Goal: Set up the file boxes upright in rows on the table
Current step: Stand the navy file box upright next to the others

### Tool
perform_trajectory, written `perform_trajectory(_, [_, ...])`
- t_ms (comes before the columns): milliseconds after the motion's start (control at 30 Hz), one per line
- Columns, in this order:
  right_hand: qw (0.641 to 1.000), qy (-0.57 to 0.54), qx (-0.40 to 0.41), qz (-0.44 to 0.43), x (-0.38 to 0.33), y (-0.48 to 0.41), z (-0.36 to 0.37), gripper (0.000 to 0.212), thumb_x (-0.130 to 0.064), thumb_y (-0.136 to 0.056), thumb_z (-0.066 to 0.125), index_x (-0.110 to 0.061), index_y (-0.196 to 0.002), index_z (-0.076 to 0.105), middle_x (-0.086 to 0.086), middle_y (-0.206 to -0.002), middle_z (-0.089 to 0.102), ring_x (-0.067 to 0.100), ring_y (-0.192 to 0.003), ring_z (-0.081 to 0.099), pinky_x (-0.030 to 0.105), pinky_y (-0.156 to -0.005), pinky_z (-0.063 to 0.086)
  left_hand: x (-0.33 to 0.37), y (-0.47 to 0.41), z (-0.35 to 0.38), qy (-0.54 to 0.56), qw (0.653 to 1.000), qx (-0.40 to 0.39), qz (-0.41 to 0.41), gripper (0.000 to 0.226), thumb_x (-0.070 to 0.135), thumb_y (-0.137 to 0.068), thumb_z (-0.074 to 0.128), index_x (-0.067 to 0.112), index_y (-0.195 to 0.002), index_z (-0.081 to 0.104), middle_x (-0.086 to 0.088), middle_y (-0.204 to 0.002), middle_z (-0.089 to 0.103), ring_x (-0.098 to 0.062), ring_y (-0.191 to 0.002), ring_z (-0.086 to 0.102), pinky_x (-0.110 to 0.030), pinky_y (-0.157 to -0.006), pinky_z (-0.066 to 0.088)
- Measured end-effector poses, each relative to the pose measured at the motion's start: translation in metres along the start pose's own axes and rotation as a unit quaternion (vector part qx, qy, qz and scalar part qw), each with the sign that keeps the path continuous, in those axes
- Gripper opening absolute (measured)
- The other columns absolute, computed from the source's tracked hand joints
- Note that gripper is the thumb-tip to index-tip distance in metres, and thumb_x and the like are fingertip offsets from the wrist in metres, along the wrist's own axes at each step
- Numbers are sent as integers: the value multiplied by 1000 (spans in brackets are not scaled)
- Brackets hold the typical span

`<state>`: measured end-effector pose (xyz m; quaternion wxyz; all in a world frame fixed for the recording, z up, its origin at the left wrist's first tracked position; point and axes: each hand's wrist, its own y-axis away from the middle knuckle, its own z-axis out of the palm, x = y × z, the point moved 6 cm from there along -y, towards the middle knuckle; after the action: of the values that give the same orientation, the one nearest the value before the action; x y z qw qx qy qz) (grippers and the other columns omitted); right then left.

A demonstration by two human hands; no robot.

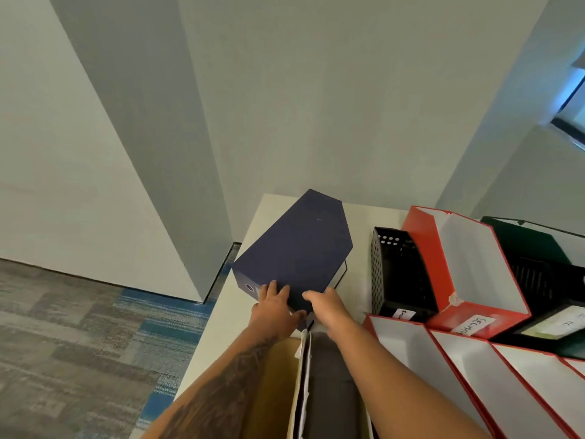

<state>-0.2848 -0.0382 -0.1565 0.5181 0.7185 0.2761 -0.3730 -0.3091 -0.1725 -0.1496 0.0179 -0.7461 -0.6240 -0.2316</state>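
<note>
A dark blue file box (297,248) lies tilted at the far left part of the white table (221,315), its spine with a round finger hole toward me. My left hand (273,307) grips its near left corner. My right hand (329,307) holds its near right edge. To the right stand a black perforated file box (399,274), a red file box (468,267) with a handwritten label, and a dark green one (535,236). A row of red-edged file boxes (443,369) stands at the near right.
A brown box (278,384) with papers and a grey folder (332,388) sits below my forearms. The table's left edge drops to grey and blue carpet (79,337). White walls and a column (142,153) stand close behind the table.
</note>
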Motion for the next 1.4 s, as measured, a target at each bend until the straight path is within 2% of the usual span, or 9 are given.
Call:
perform_trajectory(200, [998, -51, 17, -24, -22, 3, -4, 32, -26, -92, 62, -12, -120, 65, 7, -110, 71, 26, -97, 70, 41, -82, 62, 3, -5, -5, 1, 1000, 6, 5, 93, 83, -79, 44, 36, -156, 19, 1, -166, 14, -34, -153, 9, -55, -119, 28])
perform_trajectory(467, [984, 58, -2, -171, -102, 33, -13, 30, -36, -95, 60, -11, -108, 67, 9, -107, 71, 25, -99, 68, 47, -96, 56, 26, -13, -59, 82, 991, 102, 20, 63, 72, -92, 24, 35, -141, 39, 0, -136, 55, -27, -117, 57, -44, -96, 52])
perform_trajectory(533, [949, 187, 48, -250, -114, 40, -28, 42, -36, -97, 59, -12, -131, 61, 7, -128, 65, 23, -119, 59, 39, -102, 48, 29, -14, -70, 100, 990, 96, 19, 59, 66, -96, 23, 31, -140, 42, -3, -130, 60, -26, -111, 61, -42, -92, 51])
perform_trajectory(633, [847, 365, 182, -340, -114, 47, -57, 56, -33, -95, 62, -16, -146, 46, 6, -150, 46, 26, -139, 42, 41, -114, 39, 32, -8, -84, 115, 987, 107, 23, 50, 55, -100, 27, 26, -134, 48, -4, -121, 66, -25, -104, 62, -39, -88, 49])
perform_trajectory(767, [916, 313, 95, -233, -86, 45, -77, 71, -31, -100, 59, -19, -159, 23, 5, -164, 28, 27, -148, 34, 42, -116, 34, 29, -8, -89, 196, 975, 102, -2, 45, 45, -105, 31, 20, -132, 57, -4, -119, 68, -25, -102, 64, -33, -84, 46])
perform_trajectory(867, [939, 263, 43, -218, -79, 53, -80, 64, -35, -105, 50, -29, -161, 19, 2, -163, 33, 26, -144, 41, 43, -112, 40, 21, -11, -71, 341, 937, 66, -29, 42, 41, -105, 35, 19, -129, 60, -1, -121, 69, -26, -107, 65, -41, -94, 55])
perform_trajectory(1000, [932, 268, 46, -241, -87, 62, -87, 60, -41, -106, 46, -34, -160, 21, 2, -155, 45, 22, -132, 54, 27, -89, 48, 39, -2, -55, 416, 909, 30, -30, 23, 30, -107, 38, 23, -111, 59, -2, -108, 69, -28, -101, 67, -41, -89, 57])
perform_trajectory(1167, [922, 308, 54, -227, -85, 66, -104, 53, -40, -108, 41, -31, -158, 30, 3, -157, 44, 25, -142, 46, 38, -110, 41, 51, -10, -51, 359, 933, -2, -20, 46, 39, -105, 38, 15, -141, 53, -6, -133, 63, -29, -118, 61, -47, -101, 52])
perform_trajectory(1400, [914, 338, 71, -214, -70, 64, -127, 41, -33, -107, 46, -24, -147, 52, 0, -150, 54, 20, -137, 50, 36, -113, 41, 66, -14, -45, 317, 948, -30, 18, 47, 39, -106, 34, 17, -145, 49, -6, -136, 60, -30, -120, 59, -51, -103, 50])
